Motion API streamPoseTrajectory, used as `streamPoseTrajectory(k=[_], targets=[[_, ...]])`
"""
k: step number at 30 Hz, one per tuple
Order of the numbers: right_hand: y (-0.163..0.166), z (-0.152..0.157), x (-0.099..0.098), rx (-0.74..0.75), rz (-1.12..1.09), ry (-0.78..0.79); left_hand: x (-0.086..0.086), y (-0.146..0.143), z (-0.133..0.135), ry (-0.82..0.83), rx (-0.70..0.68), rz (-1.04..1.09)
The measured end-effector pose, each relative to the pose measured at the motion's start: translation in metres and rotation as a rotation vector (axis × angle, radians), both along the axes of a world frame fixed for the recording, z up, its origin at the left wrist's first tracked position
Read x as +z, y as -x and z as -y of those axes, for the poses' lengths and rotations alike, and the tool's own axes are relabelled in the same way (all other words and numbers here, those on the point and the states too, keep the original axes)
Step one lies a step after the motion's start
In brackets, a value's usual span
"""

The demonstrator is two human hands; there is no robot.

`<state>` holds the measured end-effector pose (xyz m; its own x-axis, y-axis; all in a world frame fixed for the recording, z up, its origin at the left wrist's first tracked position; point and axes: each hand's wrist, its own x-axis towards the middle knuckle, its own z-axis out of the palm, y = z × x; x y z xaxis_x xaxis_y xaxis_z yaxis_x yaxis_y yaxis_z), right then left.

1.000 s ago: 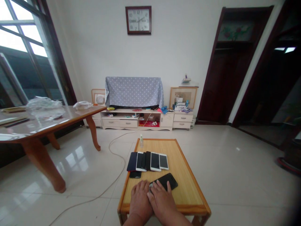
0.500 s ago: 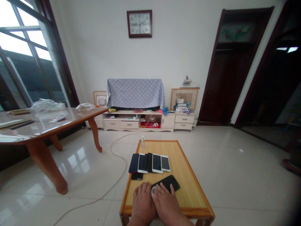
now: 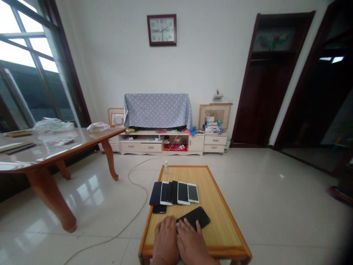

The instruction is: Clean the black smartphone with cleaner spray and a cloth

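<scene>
My left hand (image 3: 166,235) lies at the near part of the small wooden table, fingers extended and close together, beside the lower left end of a black smartphone (image 3: 200,216). My right hand (image 3: 191,239) rests over that phone's lower left part, its fingers bent and one set apart. Under its fingertips a bit of white tissue (image 3: 177,224) shows, mostly hidden. The phone lies aslant. Beyond it is a row of several phones, including a white one (image 3: 183,193), a smaller white one (image 3: 193,193) and a dark blue case (image 3: 156,193). A smaller black phone (image 3: 159,209) lies before the row.
A clear spray bottle (image 3: 166,168) stands at the far left corner of the small table (image 3: 217,228). To the left is a larger brown table (image 3: 88,138) with plastic bags (image 3: 51,125). A cable (image 3: 121,230) runs over the floor. A white cabinet (image 3: 143,147) lines the wall.
The view has shifted slightly. My right hand has slid a little toward the phone's lower left end, and less of the white tissue shows. The left hand stays beside it.
</scene>
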<state>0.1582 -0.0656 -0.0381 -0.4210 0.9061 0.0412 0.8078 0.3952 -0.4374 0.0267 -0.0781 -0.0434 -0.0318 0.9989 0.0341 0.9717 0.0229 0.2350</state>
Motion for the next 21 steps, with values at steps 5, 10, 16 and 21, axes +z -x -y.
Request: streamPoseTrajectory(k=[5, 10, 16, 21], targets=[[-0.012, -0.014, 0.003, -0.134, 0.019, -0.073, 0.005, -0.003, 0.002, -0.025, 0.007, 0.006], [-0.012, -0.015, -0.003, -0.132, 0.001, -0.048, 0.004, -0.003, 0.001, -0.035, -0.004, 0.019], [-0.017, -0.018, -0.004, -0.086, -0.037, -0.058, 0.002, -0.002, -0.001, -0.029, 0.001, 0.011], [-0.027, -0.028, -0.002, -0.251, -0.017, -0.047, 0.001, -0.003, -0.002, -0.023, -0.006, 0.008]])
